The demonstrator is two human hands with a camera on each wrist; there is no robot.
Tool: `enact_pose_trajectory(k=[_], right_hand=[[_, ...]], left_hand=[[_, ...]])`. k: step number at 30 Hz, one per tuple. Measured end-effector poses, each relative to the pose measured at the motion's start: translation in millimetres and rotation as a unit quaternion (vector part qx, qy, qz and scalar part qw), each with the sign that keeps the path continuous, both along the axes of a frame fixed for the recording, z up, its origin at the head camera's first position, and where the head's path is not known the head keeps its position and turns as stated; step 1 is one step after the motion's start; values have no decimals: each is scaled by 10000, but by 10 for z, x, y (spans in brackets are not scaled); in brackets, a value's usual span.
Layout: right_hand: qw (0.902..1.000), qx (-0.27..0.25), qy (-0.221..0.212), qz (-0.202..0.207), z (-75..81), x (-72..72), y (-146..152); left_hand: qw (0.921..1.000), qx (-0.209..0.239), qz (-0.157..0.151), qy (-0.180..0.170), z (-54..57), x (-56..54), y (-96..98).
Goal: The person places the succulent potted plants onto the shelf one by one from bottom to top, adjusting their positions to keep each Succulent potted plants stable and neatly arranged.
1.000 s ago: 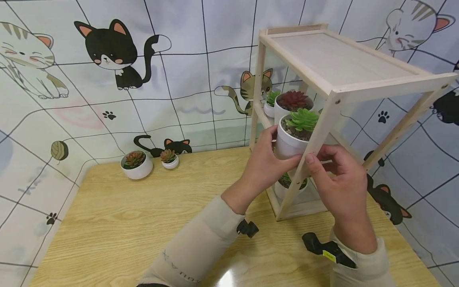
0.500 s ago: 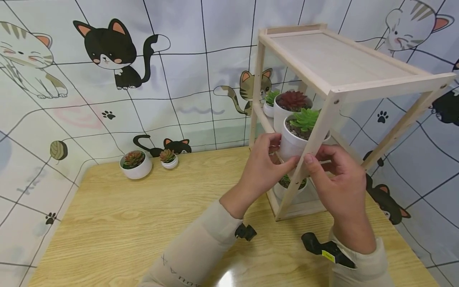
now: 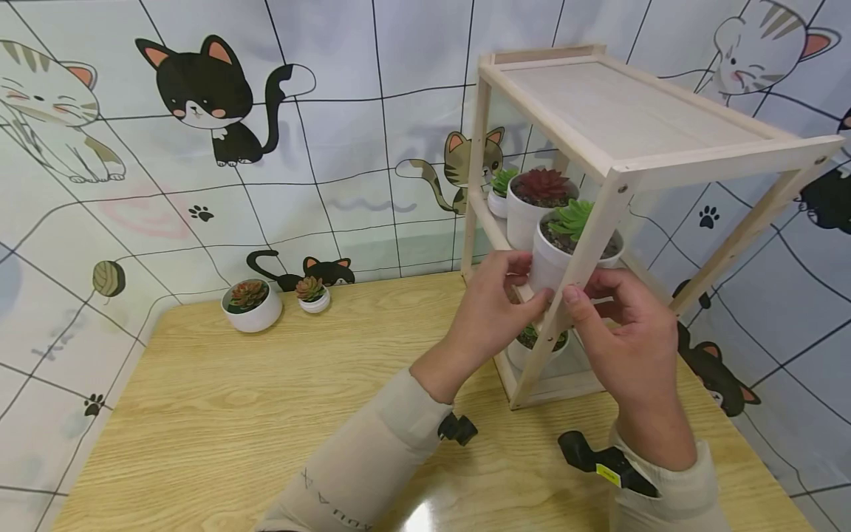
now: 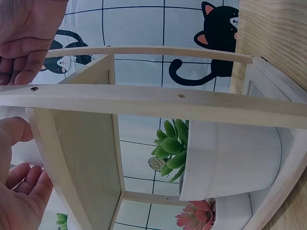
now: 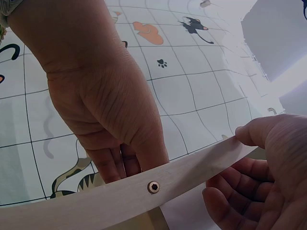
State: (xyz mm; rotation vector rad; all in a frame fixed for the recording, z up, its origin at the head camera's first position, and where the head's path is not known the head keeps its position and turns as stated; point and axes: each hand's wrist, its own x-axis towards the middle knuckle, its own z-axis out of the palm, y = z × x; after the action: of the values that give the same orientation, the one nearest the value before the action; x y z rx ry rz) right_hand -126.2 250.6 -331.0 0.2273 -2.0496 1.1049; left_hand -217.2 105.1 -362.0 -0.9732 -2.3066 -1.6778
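My left hand (image 3: 485,314) holds a white pot with a green succulent (image 3: 549,260) on the middle level of a wooden rack. Its fingers are at the pot's left side, with the thumb low beside the front post (image 3: 601,225). Across that post, my right hand (image 3: 634,332) grips it, thumb on its near face and fingers curled behind. The post hides part of the pot. Behind stand a white pot with a red succulent (image 3: 527,222) and a small pot with a green one (image 3: 497,203). Below, another white pot (image 4: 230,158) occupies the bottom level.
The rack's top panel (image 3: 638,107) overhangs both hands. A pink-red succulent (image 4: 196,215) also shows on the bottom level. At the table's back left sit a round white pot (image 3: 255,318) and a smaller white pot (image 3: 315,303). A cat-patterned sheet (image 3: 352,148) covers the wall.
The green succulent's pot has moved right and slightly down, deeper behind the front post, and my left hand has followed it. My right hand stays at the post.
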Motion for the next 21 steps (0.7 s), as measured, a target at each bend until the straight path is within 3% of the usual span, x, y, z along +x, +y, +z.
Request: enact_pose_trajectory(k=[21], right_hand=[[10000,87,35,-9,-3,-4,-4]], left_hand=[[9997,-201,131,83,-16,-2,4]])
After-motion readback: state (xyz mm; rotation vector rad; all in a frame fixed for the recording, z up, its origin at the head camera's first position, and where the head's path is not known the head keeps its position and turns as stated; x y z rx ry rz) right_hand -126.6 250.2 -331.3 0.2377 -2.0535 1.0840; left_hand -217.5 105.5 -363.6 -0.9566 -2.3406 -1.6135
